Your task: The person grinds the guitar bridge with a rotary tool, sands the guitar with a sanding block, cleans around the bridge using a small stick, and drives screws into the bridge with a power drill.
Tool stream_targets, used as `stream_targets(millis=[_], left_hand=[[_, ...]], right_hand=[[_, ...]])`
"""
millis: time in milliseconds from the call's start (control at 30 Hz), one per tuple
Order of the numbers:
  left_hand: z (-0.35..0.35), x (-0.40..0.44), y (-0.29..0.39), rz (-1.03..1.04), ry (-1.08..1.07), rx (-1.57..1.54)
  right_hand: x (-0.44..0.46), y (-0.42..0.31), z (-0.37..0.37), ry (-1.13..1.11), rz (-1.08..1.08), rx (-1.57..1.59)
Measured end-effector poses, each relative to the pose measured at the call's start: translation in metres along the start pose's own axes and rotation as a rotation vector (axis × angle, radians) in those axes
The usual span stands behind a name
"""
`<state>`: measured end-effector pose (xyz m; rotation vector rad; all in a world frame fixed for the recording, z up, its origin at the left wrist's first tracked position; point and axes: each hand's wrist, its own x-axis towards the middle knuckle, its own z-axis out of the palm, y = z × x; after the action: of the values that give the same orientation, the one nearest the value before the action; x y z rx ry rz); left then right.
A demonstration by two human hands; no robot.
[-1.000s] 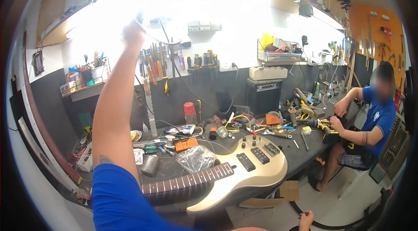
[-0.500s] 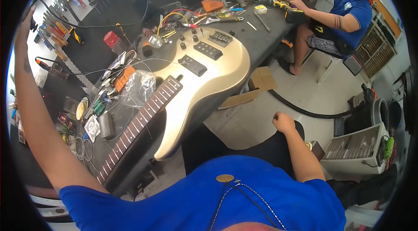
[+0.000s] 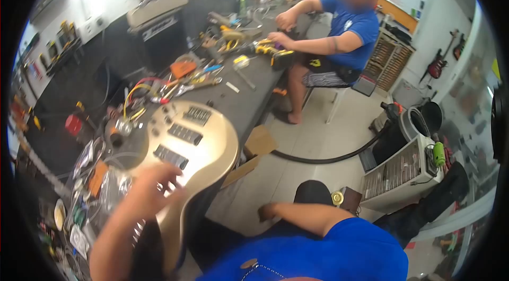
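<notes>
A gold-cream electric guitar body [image 3: 214, 159] lies on the dark workbench, with black pickups and a bridge. Above the place where the neck meets the body is my left hand [image 3: 154, 188], smeared by motion. Its fingers look apart, and I see nothing in them; whether it touches the guitar I cannot tell. My forearm and hand hide most of the fretted neck [image 3: 137, 236]. My right hand [image 3: 268, 211] hangs near my lap, away from the bench, its fingers curled in and nothing visible in them.
Pliers, wires and other tools [image 3: 183, 86] clutter the bench behind the guitar. A co-worker [image 3: 350, 37] sits at the bench's far end beside a yellow power drill [image 3: 281, 58]. A cardboard box [image 3: 260, 140], a black hose [image 3: 318, 160] and a file crate [image 3: 395, 175] stand or lie rightward.
My left hand has come down from the tool wall at far left to above the guitar. My view has turned right, and my right hand is now lower, nearer my lap.
</notes>
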<state>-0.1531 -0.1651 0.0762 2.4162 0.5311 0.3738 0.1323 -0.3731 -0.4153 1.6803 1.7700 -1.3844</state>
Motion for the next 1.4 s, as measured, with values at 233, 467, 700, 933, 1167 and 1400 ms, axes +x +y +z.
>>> stream_targets(millis=[233,467,700,933,1167,1400], left_hand=[[0.056,0.025,-0.017,0.492,-0.029,0.108],[0.044,0.033,-0.023,0.057,-0.187,-0.194],[0.05,0.032,-0.037,0.245,-0.178,-0.107],[0.051,0.03,-0.032,0.25,-0.193,-0.071],[0.052,0.031,-0.037,0.249,-0.192,-0.125],[0.053,0.034,-0.045,0.303,-0.17,-0.196]], right_hand=[[0.077,-0.036,0.001,-0.248,-0.194,0.146],[0.076,-0.031,-0.058,-0.349,-0.146,0.117],[0.089,-0.029,-0.079,-0.371,-0.084,0.075],[0.043,0.014,-0.171,0.769,-0.204,0.101],[-0.109,-0.032,-0.283,1.615,0.033,0.746],[-0.151,-0.013,-0.305,1.336,0.155,0.248]])
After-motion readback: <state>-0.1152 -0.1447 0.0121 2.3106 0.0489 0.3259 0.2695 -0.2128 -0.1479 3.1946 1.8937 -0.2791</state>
